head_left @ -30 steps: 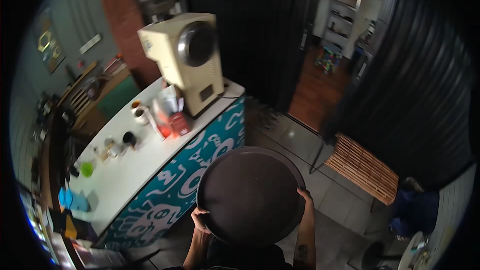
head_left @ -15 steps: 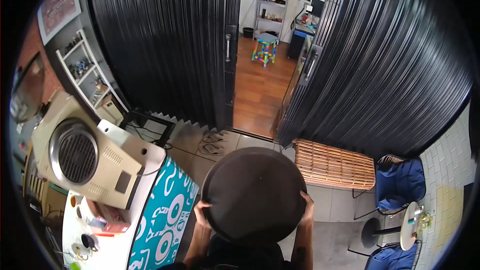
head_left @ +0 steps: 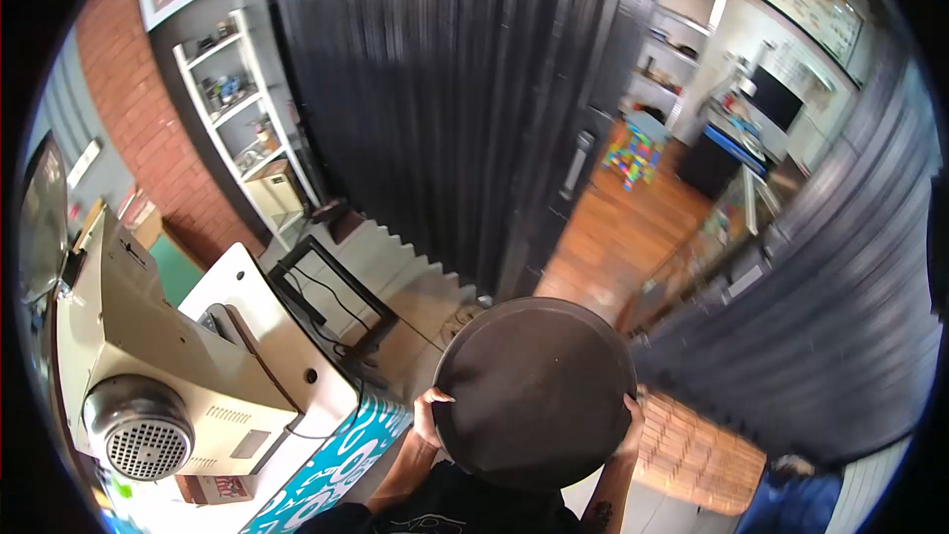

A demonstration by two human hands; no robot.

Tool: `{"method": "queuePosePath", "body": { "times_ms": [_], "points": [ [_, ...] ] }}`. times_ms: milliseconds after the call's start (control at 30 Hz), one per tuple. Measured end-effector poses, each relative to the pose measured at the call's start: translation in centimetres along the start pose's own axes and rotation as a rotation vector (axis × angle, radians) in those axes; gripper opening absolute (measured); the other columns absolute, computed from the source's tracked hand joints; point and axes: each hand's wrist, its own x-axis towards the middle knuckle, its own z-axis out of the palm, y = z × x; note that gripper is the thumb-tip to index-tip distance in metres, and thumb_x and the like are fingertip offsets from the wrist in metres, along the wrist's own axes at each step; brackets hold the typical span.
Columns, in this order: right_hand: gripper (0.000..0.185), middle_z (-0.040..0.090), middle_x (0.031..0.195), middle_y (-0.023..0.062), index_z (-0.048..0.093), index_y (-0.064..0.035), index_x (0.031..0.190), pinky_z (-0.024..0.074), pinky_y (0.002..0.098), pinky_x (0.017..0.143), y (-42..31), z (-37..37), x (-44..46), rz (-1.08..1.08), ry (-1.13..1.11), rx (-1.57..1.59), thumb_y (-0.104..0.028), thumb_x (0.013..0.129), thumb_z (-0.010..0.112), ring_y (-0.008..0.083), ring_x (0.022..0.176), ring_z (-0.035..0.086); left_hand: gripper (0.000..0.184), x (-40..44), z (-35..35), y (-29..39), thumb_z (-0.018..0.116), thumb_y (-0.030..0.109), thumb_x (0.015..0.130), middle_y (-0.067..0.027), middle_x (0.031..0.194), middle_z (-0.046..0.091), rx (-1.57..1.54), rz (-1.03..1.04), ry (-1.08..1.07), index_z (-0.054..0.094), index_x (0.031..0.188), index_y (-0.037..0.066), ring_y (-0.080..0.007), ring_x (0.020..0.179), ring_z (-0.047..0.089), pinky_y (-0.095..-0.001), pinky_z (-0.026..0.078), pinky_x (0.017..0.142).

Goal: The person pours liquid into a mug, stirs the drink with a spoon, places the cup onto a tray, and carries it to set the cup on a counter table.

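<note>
A round dark serving tray (head_left: 536, 391) is held in front of my body, its flat face turned toward me. My left hand (head_left: 431, 417) grips its left rim, with the thumb lying over the edge. On the opposite rim, my right hand (head_left: 631, 427) is closed around the edge. The fingers behind the tray are hidden on both sides. Closest to my left arm is a white-topped counter with a teal patterned front (head_left: 341, 465). A cream machine with a round metal grille (head_left: 148, 440) stands on that counter.
Ahead is a black folding shutter (head_left: 425, 109), with a doorway onto a wooden floor (head_left: 603, 227) at its right. Inside stands a multicoloured stool (head_left: 635, 150). A woven bench (head_left: 702, 450) is at lower right. A black metal frame (head_left: 331, 292) and white shelf (head_left: 242, 109) are at left.
My view has swung left, so the doorway and bench appear further right and tilted. The counter and machine look nearer. Both hands still hold the tray.
</note>
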Motion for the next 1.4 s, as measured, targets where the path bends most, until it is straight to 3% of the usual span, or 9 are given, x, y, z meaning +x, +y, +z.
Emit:
{"method": "queuePosePath", "body": {
  "times_ms": [100,200,500,667,733,900,1000,1033,1400],
  "points": [
    [0.043,0.069,0.108,0.0108,0.066,-0.0014,0.117,0.0523,0.0352,0.085,-0.1,6.4,9.1,-0.165,-0.037,-0.267,-0.027,0.083,0.071,0.0265,0.092,0.066,0.050,6.1,-2.6,4.6,0.052,0.020,0.075,-0.0217,0.109,0.070,-0.051,0.148,0.021,0.064,0.117,-0.005,-0.0362,0.095,0.068,-0.0467,0.055,0.090],
    [0.037,0.072,0.100,0.0109,0.069,-0.0019,0.111,0.0536,0.0358,0.083,0.6,10.6,20.9,0.158,-0.078,-0.226,-0.027,0.084,0.070,0.0248,0.089,0.068,0.052,8.3,2.4,8.6,0.053,0.020,0.075,-0.0216,0.113,0.068,-0.063,0.325,0.039,0.061,0.120,-0.004,-0.0362,0.099,0.068,-0.0473,0.054,0.092],
    [0.039,0.072,0.101,0.0113,0.069,-0.0037,0.110,0.0549,0.0376,0.081,7.5,31.2,39.8,0.487,-0.367,-0.613,-0.030,0.080,0.071,0.0272,0.089,0.069,0.036,11.7,4.5,16.7,0.056,0.015,0.076,-0.0178,0.099,0.071,-0.353,0.868,0.041,0.067,0.105,-0.002,-0.0321,0.085,0.069,-0.0419,0.057,0.084],
    [0.044,0.069,0.103,0.0123,0.065,-0.0039,0.114,0.0544,0.0403,0.082,15.6,38.0,46.2,0.560,-0.433,-0.742,-0.027,0.078,0.075,0.0279,0.091,0.067,0.040,16.4,-5.5,21.9,0.053,0.018,0.076,-0.0197,0.101,0.070,-0.136,1.330,0.136,0.065,0.108,-0.003,-0.0334,0.088,0.068,-0.0417,0.058,0.082],
    [0.048,0.068,0.103,0.0130,0.064,-0.0031,0.116,0.0535,0.0404,0.083,18.9,41.1,49.6,0.523,-0.465,-0.844,-0.027,0.077,0.076,0.0278,0.094,0.066,0.044,16.0,-0.6,26.4,0.052,0.018,0.075,-0.0214,0.100,0.070,-0.465,1.036,0.150,0.065,0.110,-0.004,-0.0355,0.082,0.069,-0.0450,0.059,0.079],
    [0.042,0.069,0.104,0.0122,0.067,-0.0016,0.111,0.0524,0.0376,0.084,27.5,54.4,58.7,0.475,-0.691,-0.869,-0.026,0.078,0.074,0.0270,0.093,0.066,0.049,21.3,0.3,40.9,0.052,0.023,0.074,-0.0230,0.109,0.067,-0.400,1.232,0.413,0.063,0.115,-0.003,-0.0349,0.092,0.066,-0.0445,0.057,0.087],
    [0.042,0.070,0.105,0.0131,0.068,-0.0003,0.111,0.0520,0.0371,0.084,28.3,58.7,63.8,0.395,-0.732,-0.947,-0.027,0.079,0.072,0.0276,0.093,0.066,0.050,22.7,-2.7,49.4,0.055,0.026,0.074,-0.0213,0.100,0.068,-0.481,0.932,0.029,0.061,0.113,-0.005,-0.0350,0.083,0.068,-0.0455,0.058,0.082],
    [0.043,0.070,0.105,0.0137,0.067,0.0003,0.112,0.0519,0.0371,0.084,30.3,62.1,64.7,0.337,-0.739,-0.938,-0.028,0.080,0.070,0.0279,0.094,0.066,0.043,22.0,1.4,53.0,0.057,0.024,0.074,-0.0201,0.092,0.068,-0.405,1.011,0.196,0.063,0.103,-0.006,-0.0331,0.078,0.068,-0.0448,0.059,0.078],
    [0.039,0.071,0.096,0.0147,0.068,0.0029,0.105,0.0557,0.0356,0.075,48.8,75.1,68.5,0.853,-0.802,-0.888,-0.028,0.081,0.065,0.0280,0.081,0.068,0.025,17.4,-1.6,67.7,0.056,0.025,0.083,-0.0120,0.083,0.070,-0.511,1.134,0.304,0.067,0.086,0.003,-0.0246,0.072,0.067,-0.0381,0.058,0.070]
  ]
}}
